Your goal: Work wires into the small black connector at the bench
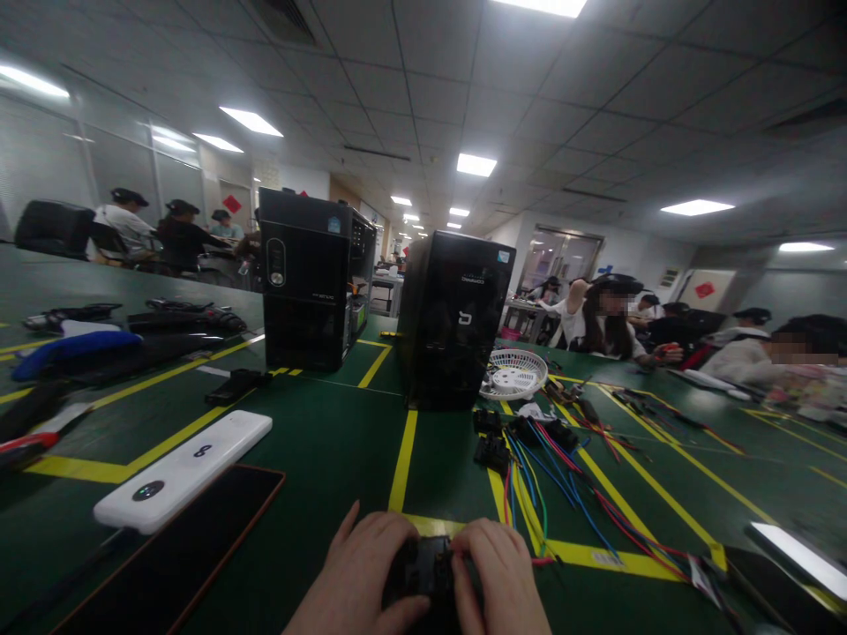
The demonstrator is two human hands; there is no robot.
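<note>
At the bottom middle, my left hand (361,578) and my right hand (499,578) both grip a small black part (423,569) just above the green table (331,441). Its shape is mostly hidden by my fingers. Coloured wires (549,481) with black connectors (493,450) lie just to the right of my hands, over yellow tape lines.
Two black computer towers (311,278) (456,317) stand mid-table. A white power bank (185,467) and a dark phone (178,547) lie at the left, with tools (99,344) further back. A white fan grille (513,375) sits behind the wires. Several seated people work at left and right.
</note>
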